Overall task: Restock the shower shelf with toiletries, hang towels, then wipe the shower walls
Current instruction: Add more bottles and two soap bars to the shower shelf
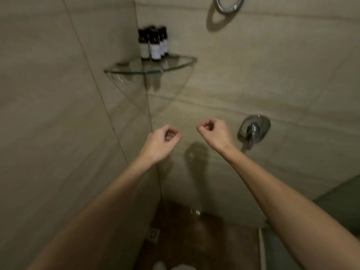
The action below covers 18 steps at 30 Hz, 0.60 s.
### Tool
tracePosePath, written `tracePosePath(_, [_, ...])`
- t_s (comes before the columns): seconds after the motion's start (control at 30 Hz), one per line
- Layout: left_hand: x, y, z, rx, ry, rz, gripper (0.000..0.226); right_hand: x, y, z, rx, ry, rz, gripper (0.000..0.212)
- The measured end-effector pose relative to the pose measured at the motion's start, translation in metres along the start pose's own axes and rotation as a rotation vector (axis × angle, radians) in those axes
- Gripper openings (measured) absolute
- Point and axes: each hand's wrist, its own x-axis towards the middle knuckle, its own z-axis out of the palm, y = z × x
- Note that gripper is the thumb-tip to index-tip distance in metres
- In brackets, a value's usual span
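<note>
The left hand (163, 141) and right hand (214, 133) are curled, empty; dark upright bottles (153, 43) on the clear glass corner shelf (175, 67) stand up-frame, nearer the left hand.

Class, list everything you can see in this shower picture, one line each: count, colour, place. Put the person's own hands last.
bottles: a cluster of at least four, dark with pale labels, standing at the back of the shelf
glass shelf: one, clear, fixed in the corner where the walls meet
shower head: one, chrome ring, top edge, partly cut off
tap handle: one, chrome, right-hand wall, lower than the shelf
walls: two, beige tile
floor: one, brown, bottom centre
drain: one, grey square, on the floor by the corner
left hand: fingers curled, holding nothing, below the shelf
right hand: fingers curled, holding nothing, left of the tap handle
</note>
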Motion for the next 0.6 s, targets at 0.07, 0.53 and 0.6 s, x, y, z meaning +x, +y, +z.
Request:
tracePosePath(0.07, [-0.026, -0.032, 0.031, 0.014, -0.141, -0.127, 0.028, -0.023, 0.043, 0.002, -0.018, -0.075, 0.095, 0.006])
tracePosePath(0.53, [-0.173, -0.191, 0.156, 0.272, -0.798, -0.562, 0.033, -0.283, 0.258, -0.016, 0.038, -0.143, 0.853, 0.015])
tracePosePath(0.6, [-0.179, -0.199, 0.169, 0.309, -0.911, -0.543, 0.031, -0.323, 0.264, -0.01, 0.064, -0.088, 0.99, 0.01])
